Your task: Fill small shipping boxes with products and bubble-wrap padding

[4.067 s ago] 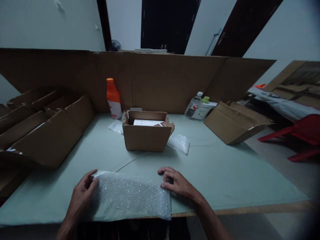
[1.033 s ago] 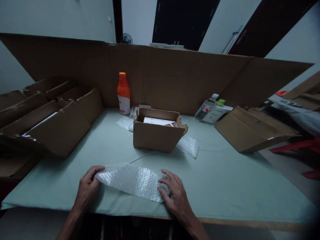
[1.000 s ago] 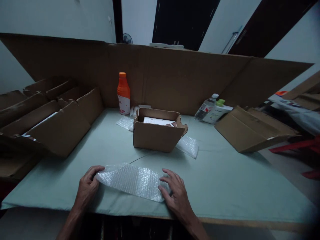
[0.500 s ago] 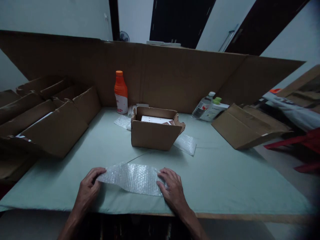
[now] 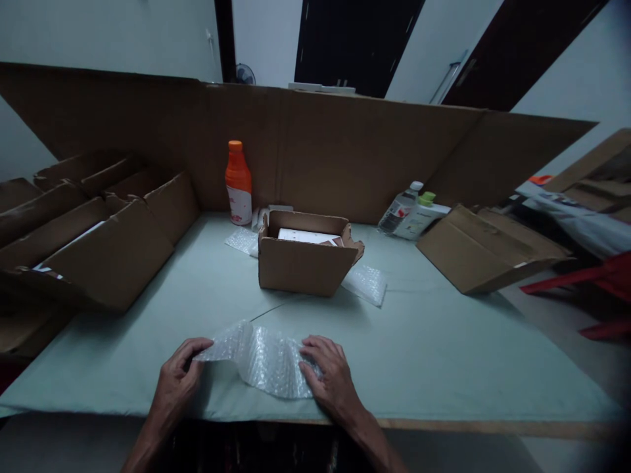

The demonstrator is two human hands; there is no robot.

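A strip of clear bubble wrap [image 5: 269, 361] stretches between my hands near the table's front edge, its middle buckled into a wave. My left hand [image 5: 180, 374] pinches the strip's left end, which is lifted a little off the cloth. At the other end, my right hand [image 5: 331, 378] has its fingers curled over the wrap with the thumb below them. Beyond the strip stands an open cardboard box [image 5: 303, 266] with white printed items [image 5: 308, 235] inside. Another piece of bubble wrap [image 5: 367, 284] lies beside the box on its right, and one more [image 5: 241, 240] lies behind it on the left.
A divided cardboard box [image 5: 142, 246] takes up the left side. An orange bottle [image 5: 238, 180] stands by the cardboard screen [image 5: 384, 151]. A clear bottle [image 5: 399, 210] leans at the back right, next to a tilted cardboard box [image 5: 473, 253]. Pale green cloth [image 5: 444, 355] covers the table.
My right hand has moved slightly left, toward my left hand. The bubble wrap strip, flatter before, now buckles upward in the middle. The boxes and bottles stay put.
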